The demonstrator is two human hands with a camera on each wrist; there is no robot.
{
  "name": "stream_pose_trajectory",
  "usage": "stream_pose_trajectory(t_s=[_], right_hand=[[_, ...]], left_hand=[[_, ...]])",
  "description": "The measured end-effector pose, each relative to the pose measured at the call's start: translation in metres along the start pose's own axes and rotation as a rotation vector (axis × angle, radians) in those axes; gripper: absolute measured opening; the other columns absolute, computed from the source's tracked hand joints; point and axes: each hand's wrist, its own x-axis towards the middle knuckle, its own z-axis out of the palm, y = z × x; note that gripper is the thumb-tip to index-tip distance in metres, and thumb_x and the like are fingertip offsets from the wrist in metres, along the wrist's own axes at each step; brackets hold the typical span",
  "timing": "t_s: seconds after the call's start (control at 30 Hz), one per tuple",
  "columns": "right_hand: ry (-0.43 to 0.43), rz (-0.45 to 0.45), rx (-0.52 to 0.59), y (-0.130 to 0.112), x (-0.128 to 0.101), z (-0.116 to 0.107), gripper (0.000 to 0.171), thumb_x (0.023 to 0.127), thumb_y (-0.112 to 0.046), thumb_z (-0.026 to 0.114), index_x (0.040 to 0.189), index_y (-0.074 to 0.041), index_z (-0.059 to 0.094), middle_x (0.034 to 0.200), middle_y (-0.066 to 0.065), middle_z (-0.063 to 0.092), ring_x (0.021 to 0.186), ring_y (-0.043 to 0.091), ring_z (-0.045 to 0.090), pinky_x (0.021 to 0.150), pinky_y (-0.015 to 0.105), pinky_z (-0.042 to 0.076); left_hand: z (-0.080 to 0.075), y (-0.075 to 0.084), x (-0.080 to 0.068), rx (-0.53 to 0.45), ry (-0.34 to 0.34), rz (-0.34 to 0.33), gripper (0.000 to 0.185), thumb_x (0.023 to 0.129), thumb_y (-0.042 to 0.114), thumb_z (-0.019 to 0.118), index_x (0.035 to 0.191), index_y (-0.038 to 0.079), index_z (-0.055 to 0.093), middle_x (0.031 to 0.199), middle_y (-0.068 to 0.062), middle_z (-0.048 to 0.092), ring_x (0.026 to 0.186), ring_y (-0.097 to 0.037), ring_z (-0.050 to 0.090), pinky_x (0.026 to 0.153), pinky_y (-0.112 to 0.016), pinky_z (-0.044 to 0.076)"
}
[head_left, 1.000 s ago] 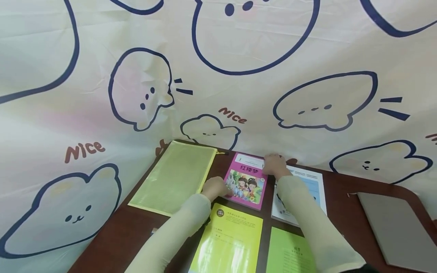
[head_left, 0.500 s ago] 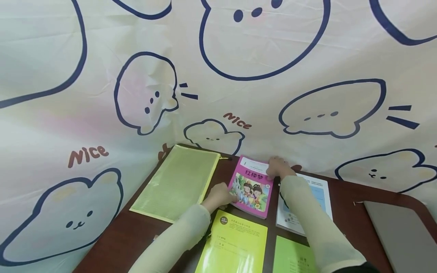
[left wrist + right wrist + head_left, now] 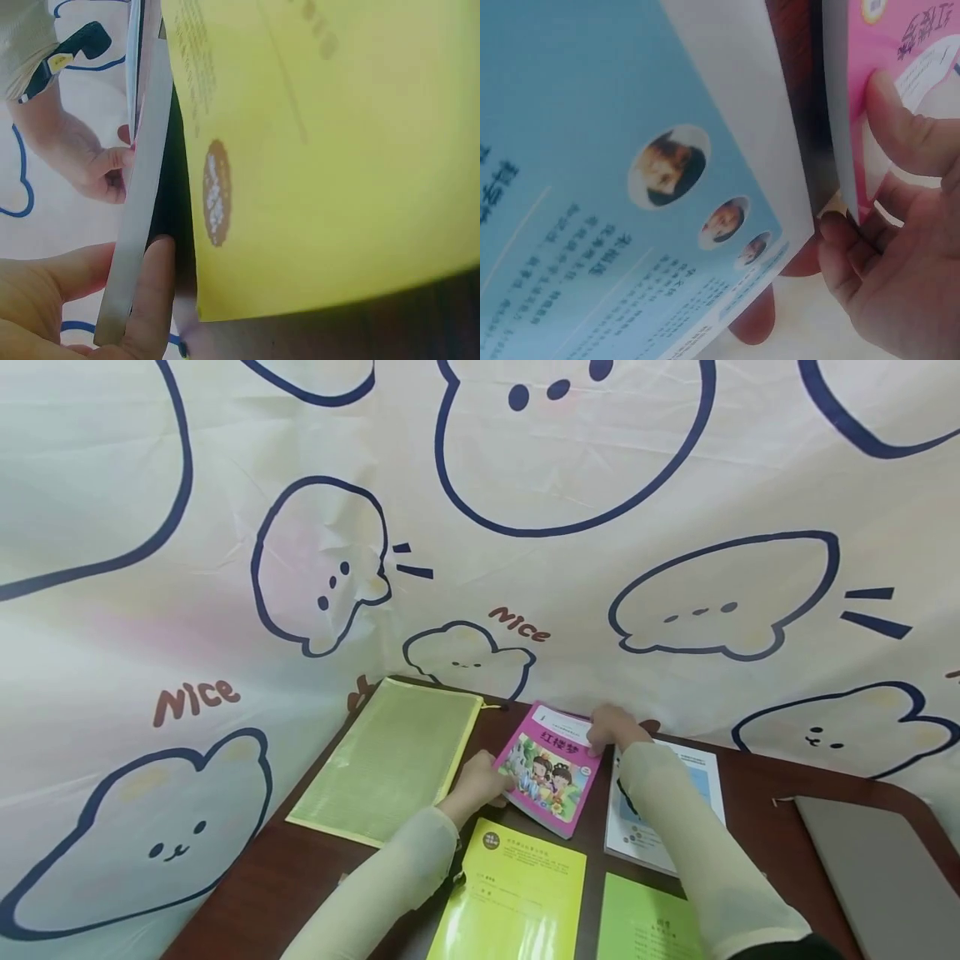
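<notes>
Pink-covered picture book (image 3: 550,768) with cartoon children on its front sits tilted over the dark brown wooden counter (image 3: 277,877), which backs onto a cream curtain (image 3: 225,485) printed with navy bear outlines. My left hand (image 3: 480,783) pinches the book's near left corner, fingers curled under its edge. My right hand (image 3: 611,727) clamps the far right corner, thumb (image 3: 900,127) pressed on the cover and fingers tucked beneath. Both forearms wear pale yellow sleeves. Left of my left hand lies a green mesh zip pouch (image 3: 390,756); just below it, a yellow booklet (image 3: 510,893). Under my right forearm rests a white-and-blue leaflet (image 3: 675,806), with a green booklet (image 3: 645,927) nearer me and a grey laptop (image 3: 877,877) far right.
</notes>
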Motion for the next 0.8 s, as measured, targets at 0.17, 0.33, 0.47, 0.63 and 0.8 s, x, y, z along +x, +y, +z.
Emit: stream_pose_trajectory(t_s=[0.17, 0.33, 0.47, 0.63, 0.8], right_hand=[[0.057, -0.019, -0.142, -0.004, -0.002, -0.008, 0.029, 0.07, -0.024, 0.073, 0.089, -0.004, 0.066, 0.094, 0.014, 0.055, 0.088, 0.031, 0.046, 0.082, 0.048, 0.04], [0.126, 0.033, -0.196, -0.01, -0.007, -0.008, 0.022, 0.069, -0.023, 0.073, 0.08, -0.005, 0.066, 0.092, 0.014, 0.054, 0.091, 0.033, 0.042, 0.087, 0.049, 0.036], [0.156, 0.087, -0.2, -0.018, -0.012, 0.0, 0.023, 0.07, -0.022, 0.073, 0.083, -0.004, 0.066, 0.087, 0.012, 0.058, 0.088, 0.031, 0.047, 0.086, 0.049, 0.036], [0.161, 0.137, -0.085, -0.024, -0.013, -0.001, 0.02, 0.075, -0.021, 0.07, 0.081, -0.003, 0.066, 0.078, 0.01, 0.061, 0.074, 0.027, 0.054, 0.069, 0.041, 0.046], [0.153, 0.144, 0.023, -0.027, -0.018, -0.008, 0.018, 0.077, -0.02, 0.066, 0.083, -0.003, 0.066, 0.082, 0.011, 0.062, 0.073, 0.027, 0.055, 0.061, 0.036, 0.046]], left_hand=[[0.001, 0.0, 0.001, -0.047, 0.013, -0.004, 0.029, 0.083, 0.005, 0.069, 0.101, -0.004, 0.048, 0.082, -0.015, 0.056, 0.062, -0.021, 0.063, 0.055, -0.03, 0.056], [0.003, -0.002, 0.002, -0.082, 0.026, -0.018, 0.028, 0.082, 0.002, 0.067, 0.103, -0.004, 0.049, 0.085, -0.015, 0.056, 0.065, -0.021, 0.063, 0.056, -0.029, 0.056], [0.007, -0.006, 0.0, -0.113, 0.022, -0.023, 0.029, 0.082, -0.001, 0.066, 0.104, -0.005, 0.049, 0.085, -0.016, 0.056, 0.065, -0.021, 0.063, 0.055, -0.027, 0.055], [0.007, -0.007, 0.0, -0.151, 0.019, -0.015, 0.029, 0.081, -0.003, 0.066, 0.104, -0.006, 0.049, 0.086, -0.017, 0.056, 0.064, -0.021, 0.063, 0.055, -0.028, 0.056], [0.003, -0.006, 0.002, -0.13, 0.045, -0.004, 0.033, 0.08, -0.002, 0.067, 0.109, -0.005, 0.05, 0.088, -0.016, 0.057, 0.067, -0.021, 0.062, 0.056, -0.027, 0.055]])
